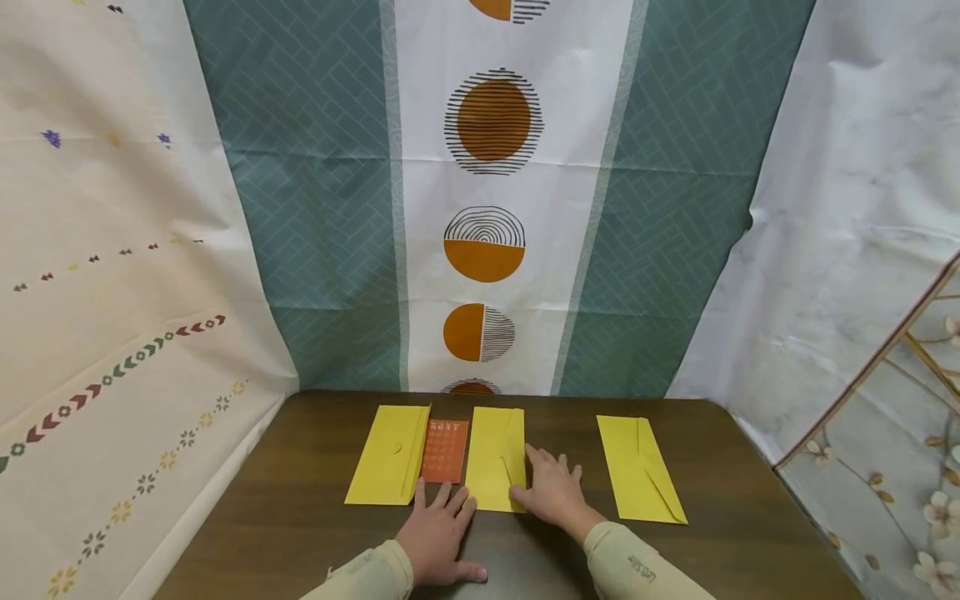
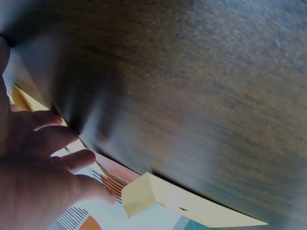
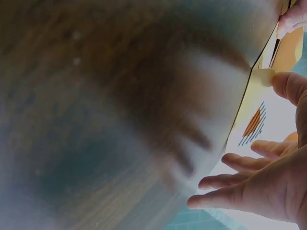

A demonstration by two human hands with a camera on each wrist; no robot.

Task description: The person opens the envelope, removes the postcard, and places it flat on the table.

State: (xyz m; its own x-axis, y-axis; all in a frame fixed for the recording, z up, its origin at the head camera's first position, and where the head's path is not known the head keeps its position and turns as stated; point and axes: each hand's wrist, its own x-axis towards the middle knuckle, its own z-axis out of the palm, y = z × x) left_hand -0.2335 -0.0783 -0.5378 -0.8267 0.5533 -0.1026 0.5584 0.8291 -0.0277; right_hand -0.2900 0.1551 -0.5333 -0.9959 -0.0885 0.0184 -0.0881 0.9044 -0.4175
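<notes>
Between my two hands lies a yellow envelope [image 1: 487, 458], the middle one on the table. Spread fingers of my left hand [image 1: 435, 537] reach its lower left corner and the lower edge of a red-orange card [image 1: 446, 454] with pale print. At the envelope's right side is my right hand [image 1: 555, 492], fingers extended. Its thumb touches the raised flap [image 3: 263, 76] in the right wrist view. Left of the card lies another yellow envelope [image 1: 382, 458], its side flap standing up in the left wrist view. A third yellow envelope [image 1: 637, 467] lies apart, right of my right hand.
The dark wooden table [image 1: 277, 508] has rounded far corners. Behind it hangs a green and white patterned curtain [image 1: 322, 250]. A cream cloth [image 1: 112, 333] bounds the left side, and a pale floral cloth [image 1: 847, 333] the right.
</notes>
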